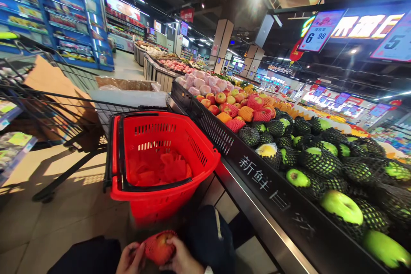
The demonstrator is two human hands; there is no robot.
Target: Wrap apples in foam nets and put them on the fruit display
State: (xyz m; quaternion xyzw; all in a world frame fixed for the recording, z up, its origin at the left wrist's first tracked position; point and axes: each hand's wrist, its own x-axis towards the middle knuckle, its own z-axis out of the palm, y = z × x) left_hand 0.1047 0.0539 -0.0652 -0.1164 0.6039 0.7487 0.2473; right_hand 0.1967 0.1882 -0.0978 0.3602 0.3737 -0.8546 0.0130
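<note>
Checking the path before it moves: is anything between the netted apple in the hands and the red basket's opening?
Nothing visible. Both hands hold the netted apple low, just in front of the red basket, whose top is open with only red foam nets inside.

Basket stands on the floor left of the fruit stand. Trolley lies behind it, further left. Apple sits between both hands, before the basket.

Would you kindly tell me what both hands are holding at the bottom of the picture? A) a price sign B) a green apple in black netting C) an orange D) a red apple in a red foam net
D: the left hand and right hand grip a red apple wrapped in red foam netting, just below the red basket.
</note>
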